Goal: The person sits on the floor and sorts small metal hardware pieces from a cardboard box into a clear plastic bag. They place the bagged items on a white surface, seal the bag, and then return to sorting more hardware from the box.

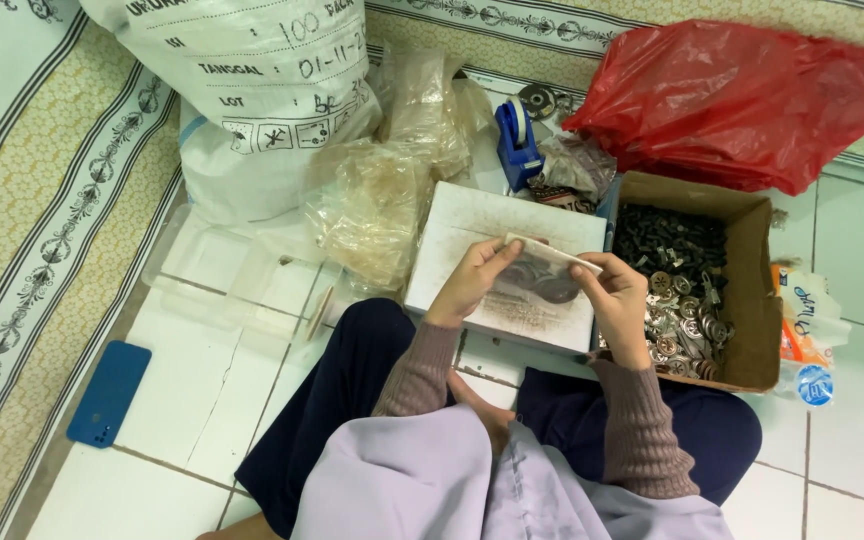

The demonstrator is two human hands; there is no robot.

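Note:
Both my hands hold one small clear plastic bag (542, 272) with dark round pieces inside. My left hand (467, 280) pinches the bag's left top edge. Its right end is gripped by my right hand (620, 300). The bag hangs just above a white box (472, 225) that stands on the floor in front of my crossed legs. To the right, touching the white box, is an open cardboard box (747, 290) filled with small metal round pieces and dark parts.
A blue phone (109, 392) lies on the tiles at the left. Clear empty bags (382, 195) are heaped beside a big white sack (252, 90). A blue tape dispenser (518, 140) and a red plastic bag (742, 100) lie behind the boxes. A patterned mat (42, 200) borders the left.

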